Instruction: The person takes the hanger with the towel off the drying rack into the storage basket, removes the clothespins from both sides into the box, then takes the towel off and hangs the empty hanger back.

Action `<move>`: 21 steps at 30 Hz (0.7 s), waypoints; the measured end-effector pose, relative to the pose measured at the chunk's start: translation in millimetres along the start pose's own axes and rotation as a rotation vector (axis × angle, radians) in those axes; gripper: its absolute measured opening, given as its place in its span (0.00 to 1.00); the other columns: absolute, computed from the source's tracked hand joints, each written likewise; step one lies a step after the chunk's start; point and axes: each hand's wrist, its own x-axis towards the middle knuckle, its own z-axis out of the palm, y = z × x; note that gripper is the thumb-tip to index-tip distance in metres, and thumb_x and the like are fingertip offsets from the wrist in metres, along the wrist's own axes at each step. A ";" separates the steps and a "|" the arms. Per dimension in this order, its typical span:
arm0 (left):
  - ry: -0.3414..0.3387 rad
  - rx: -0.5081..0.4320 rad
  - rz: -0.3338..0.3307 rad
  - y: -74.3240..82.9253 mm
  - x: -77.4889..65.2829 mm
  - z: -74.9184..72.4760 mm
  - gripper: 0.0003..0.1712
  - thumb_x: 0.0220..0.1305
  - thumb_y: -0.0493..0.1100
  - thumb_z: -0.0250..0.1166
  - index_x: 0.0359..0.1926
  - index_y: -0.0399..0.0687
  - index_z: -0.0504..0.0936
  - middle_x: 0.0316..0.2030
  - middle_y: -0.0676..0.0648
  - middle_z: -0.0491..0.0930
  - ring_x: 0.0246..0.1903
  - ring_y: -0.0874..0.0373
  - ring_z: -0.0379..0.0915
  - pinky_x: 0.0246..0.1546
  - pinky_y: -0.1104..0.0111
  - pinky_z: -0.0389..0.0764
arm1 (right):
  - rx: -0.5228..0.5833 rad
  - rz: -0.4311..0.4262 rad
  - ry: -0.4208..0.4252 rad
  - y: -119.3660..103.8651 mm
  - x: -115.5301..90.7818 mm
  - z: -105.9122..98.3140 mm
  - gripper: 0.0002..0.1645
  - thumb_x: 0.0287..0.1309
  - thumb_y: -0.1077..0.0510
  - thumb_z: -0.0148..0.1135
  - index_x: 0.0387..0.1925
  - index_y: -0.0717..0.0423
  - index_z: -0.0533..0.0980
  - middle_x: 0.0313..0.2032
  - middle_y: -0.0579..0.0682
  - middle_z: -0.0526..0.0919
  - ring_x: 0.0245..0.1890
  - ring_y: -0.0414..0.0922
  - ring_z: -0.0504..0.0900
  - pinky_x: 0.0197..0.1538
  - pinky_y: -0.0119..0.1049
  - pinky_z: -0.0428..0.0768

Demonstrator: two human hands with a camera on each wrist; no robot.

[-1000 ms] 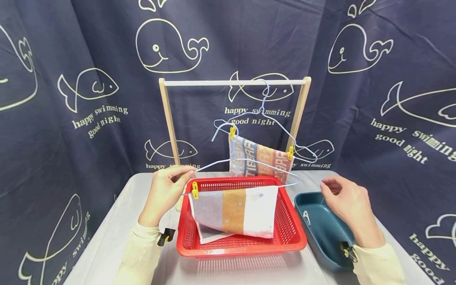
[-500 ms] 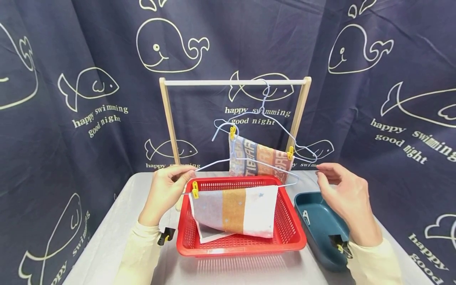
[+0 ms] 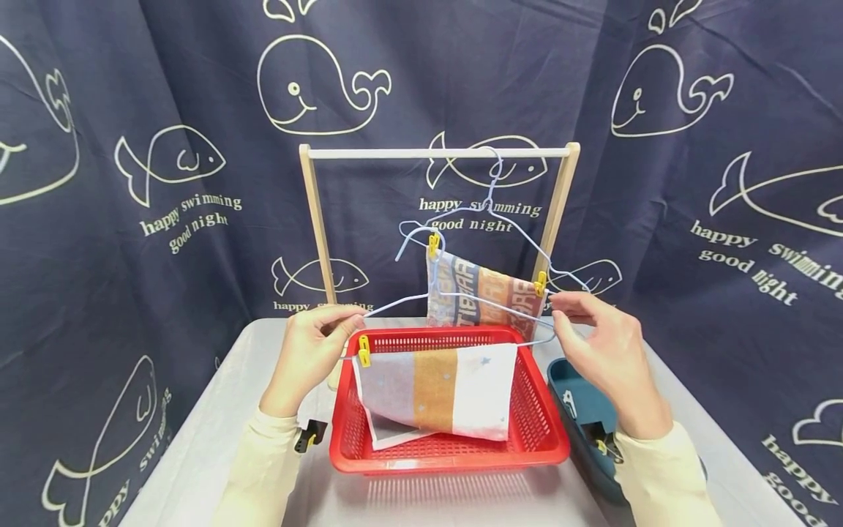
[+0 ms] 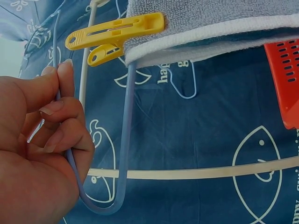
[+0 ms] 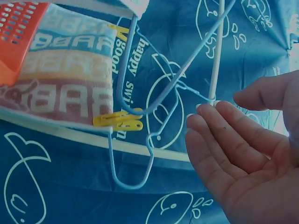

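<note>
In the head view my left hand point(image 3: 306, 359) pinches the left shoulder of a light blue wire hanger point(image 4: 124, 135) between thumb and fingers. Over the hanger's lower bar is folded a small towel point(image 3: 433, 388) with grey, ochre and white bands and little stars. One yellow clothespin point(image 3: 364, 351) grips the towel's left end; the right end carries no clothespin. My right hand point(image 3: 606, 351) is beside the hanger's right end, and in the right wrist view its fingers extend loosely, apart from the wire and holding nothing.
Beneath the towel stands a red perforated basket point(image 3: 448, 464). Behind it, a wooden rack point(image 3: 369, 154) carries another blue hanger point(image 3: 520, 236) with a lettered towel point(image 3: 484, 289) held by two yellow clothespins. A dark teal tray point(image 3: 586, 391) with a white clothespin point(image 3: 569, 404) lies at right.
My right hand has moved left from over the teal tray to the hanger's right end. The left hand, hanger and towel stay nearly in place.
</note>
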 end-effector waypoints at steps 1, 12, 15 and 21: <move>-0.001 0.001 0.001 -0.3 -0.2 0.1 0.09 0.64 0.40 0.74 0.46 0.51 0.93 0.39 0.50 0.90 0.29 0.58 0.79 0.29 0.72 0.81 | 0.010 -0.007 0.001 -0.7 1.1 1.7 0.14 0.64 0.56 0.68 0.51 0.48 0.86 0.43 0.49 0.90 0.42 0.46 0.88 0.49 0.16 0.70; 0.019 0.003 0.007 1.8 1.5 0.3 0.10 0.62 0.37 0.75 0.44 0.53 0.93 0.37 0.53 0.89 0.29 0.59 0.78 0.29 0.74 0.78 | 0.021 -0.117 -0.051 -3.6 9.7 23.2 0.20 0.60 0.61 0.71 0.55 0.53 0.85 0.47 0.55 0.89 0.47 0.54 0.87 0.52 0.58 0.82; 0.025 0.001 0.017 1.8 1.8 1.3 0.09 0.62 0.36 0.75 0.43 0.52 0.93 0.36 0.53 0.90 0.29 0.60 0.79 0.29 0.75 0.77 | 0.014 -0.139 -0.059 -2.6 10.3 30.0 0.20 0.60 0.61 0.72 0.55 0.53 0.85 0.44 0.54 0.89 0.43 0.52 0.86 0.50 0.57 0.83; 0.018 -0.012 0.017 2.0 0.9 1.7 0.10 0.61 0.36 0.75 0.43 0.52 0.93 0.37 0.53 0.89 0.29 0.59 0.79 0.29 0.74 0.79 | 0.031 -0.162 -0.081 -1.6 9.1 40.5 0.21 0.59 0.62 0.73 0.55 0.53 0.84 0.47 0.53 0.89 0.42 0.51 0.85 0.48 0.55 0.82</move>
